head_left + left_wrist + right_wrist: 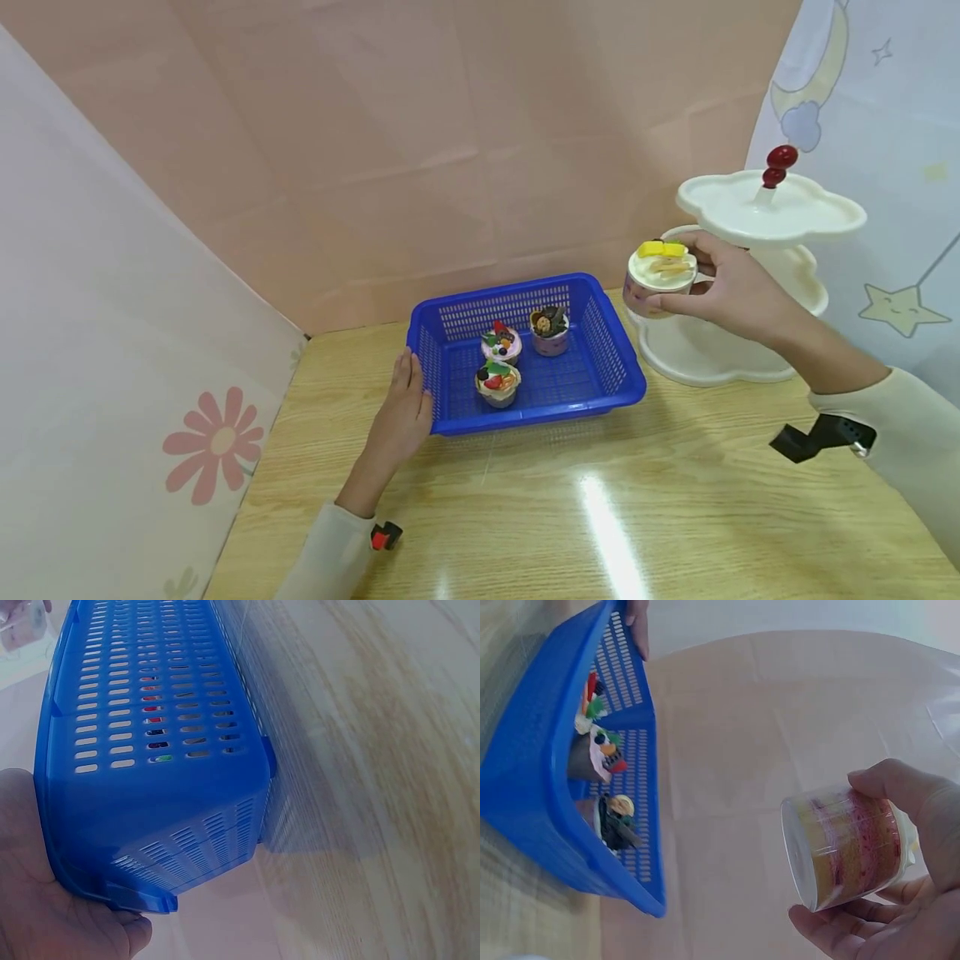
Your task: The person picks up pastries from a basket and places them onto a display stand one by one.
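Prob. staged indoor set: wood-grain tbl (pixel 712 517) w/ printed cloth backdrops (pixel 90 333).

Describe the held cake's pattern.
The cake has tan and pink bands, clearest in the right wrist view.

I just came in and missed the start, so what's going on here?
A person is handling small cakes at a table. Their right hand holds one cake with a yellow topping up in the air, close to a white tiered stand. Their left hand rests against the left end of a blue basket. Three other cakes sit in the basket, and the one being held is not on the stand yet.
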`<control>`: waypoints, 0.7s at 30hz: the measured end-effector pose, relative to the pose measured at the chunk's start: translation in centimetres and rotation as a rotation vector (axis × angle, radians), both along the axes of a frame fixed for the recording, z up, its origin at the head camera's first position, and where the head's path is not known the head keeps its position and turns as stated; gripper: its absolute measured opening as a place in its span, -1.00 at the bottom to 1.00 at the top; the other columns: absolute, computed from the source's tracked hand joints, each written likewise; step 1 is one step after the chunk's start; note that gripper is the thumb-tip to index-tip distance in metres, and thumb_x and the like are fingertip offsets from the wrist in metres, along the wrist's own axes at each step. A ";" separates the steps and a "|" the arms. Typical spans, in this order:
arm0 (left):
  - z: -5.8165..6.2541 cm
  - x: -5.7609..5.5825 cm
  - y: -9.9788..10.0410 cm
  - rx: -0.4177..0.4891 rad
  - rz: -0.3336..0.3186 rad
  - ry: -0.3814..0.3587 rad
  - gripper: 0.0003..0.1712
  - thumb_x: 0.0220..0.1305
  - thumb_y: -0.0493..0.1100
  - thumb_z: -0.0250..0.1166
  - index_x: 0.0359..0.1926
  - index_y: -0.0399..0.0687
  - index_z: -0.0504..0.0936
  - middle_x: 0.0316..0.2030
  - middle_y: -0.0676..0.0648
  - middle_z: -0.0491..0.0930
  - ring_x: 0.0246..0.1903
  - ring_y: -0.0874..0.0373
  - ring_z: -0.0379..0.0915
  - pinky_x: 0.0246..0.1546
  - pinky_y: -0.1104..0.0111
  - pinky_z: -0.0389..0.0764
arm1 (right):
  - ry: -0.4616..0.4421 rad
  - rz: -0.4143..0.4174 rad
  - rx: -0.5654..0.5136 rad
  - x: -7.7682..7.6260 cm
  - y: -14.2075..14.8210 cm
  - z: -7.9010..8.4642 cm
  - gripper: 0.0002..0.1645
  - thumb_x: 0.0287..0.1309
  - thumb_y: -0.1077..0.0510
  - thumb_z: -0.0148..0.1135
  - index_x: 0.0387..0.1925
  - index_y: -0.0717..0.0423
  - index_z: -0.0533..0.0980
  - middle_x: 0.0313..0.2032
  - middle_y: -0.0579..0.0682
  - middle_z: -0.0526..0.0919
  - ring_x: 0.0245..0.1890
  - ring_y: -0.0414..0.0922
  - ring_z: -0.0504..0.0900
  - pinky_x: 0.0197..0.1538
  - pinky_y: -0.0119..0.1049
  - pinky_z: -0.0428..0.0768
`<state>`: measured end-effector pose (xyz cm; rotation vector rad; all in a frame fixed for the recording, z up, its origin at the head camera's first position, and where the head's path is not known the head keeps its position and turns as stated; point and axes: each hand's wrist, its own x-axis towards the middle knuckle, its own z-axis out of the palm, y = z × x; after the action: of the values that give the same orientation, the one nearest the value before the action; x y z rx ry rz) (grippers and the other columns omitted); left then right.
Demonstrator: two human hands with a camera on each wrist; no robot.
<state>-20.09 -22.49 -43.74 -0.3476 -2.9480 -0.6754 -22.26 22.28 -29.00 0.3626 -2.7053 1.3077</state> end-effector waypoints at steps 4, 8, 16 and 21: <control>-0.1 -0.2 0.1 0.001 -0.001 0.002 -0.29 0.57 -0.14 -0.13 0.55 -0.42 -0.09 0.59 -0.31 -0.26 0.57 -0.14 -0.41 0.48 -0.04 -0.01 | 0.031 -0.017 -0.047 0.1 1.3 1.3 -0.10 0.03 0.19 0.57 0.37 0.14 0.32 -0.05 -0.25 0.63 -0.15 -0.41 0.61 -0.22 -0.59 0.58; -0.1 -0.1 0.0 0.006 -0.004 0.003 -0.30 0.57 -0.15 -0.14 0.54 -0.45 -0.08 0.59 -0.30 -0.29 0.57 -0.15 -0.41 0.48 -0.05 -0.01 | 0.048 -0.033 -0.053 0.2 2.4 2.4 -0.15 0.02 0.20 0.58 0.31 0.13 0.35 -0.11 -0.34 0.63 -0.17 -0.41 0.62 -0.19 -0.65 0.55; -0.1 0.1 -0.1 0.010 -0.011 -0.015 -0.30 0.58 -0.15 -0.16 0.55 -0.40 -0.12 0.59 -0.27 -0.33 0.57 -0.12 -0.46 0.49 -0.02 -0.06 | 0.030 -0.082 -0.083 -0.4 4.7 3.5 -0.29 0.08 0.19 0.53 0.23 -0.05 0.40 -0.09 -0.40 0.59 -0.14 -0.53 0.59 -0.17 -0.71 0.51; -0.2 0.1 0.0 0.011 -0.014 0.001 -0.31 0.58 -0.15 -0.16 0.55 -0.38 -0.13 0.59 -0.29 -0.29 0.57 -0.11 -0.46 0.48 -0.02 -0.04 | 0.027 -0.122 -0.041 -1.1 5.7 4.1 -0.23 0.11 0.11 0.52 0.32 -0.02 0.37 -0.10 -0.45 0.57 -0.15 -0.53 0.57 -0.22 -0.71 0.47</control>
<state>-19.94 -22.50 -43.90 -0.3675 -2.9423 -0.6933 -23.39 27.99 -24.87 0.2066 -2.6284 1.3124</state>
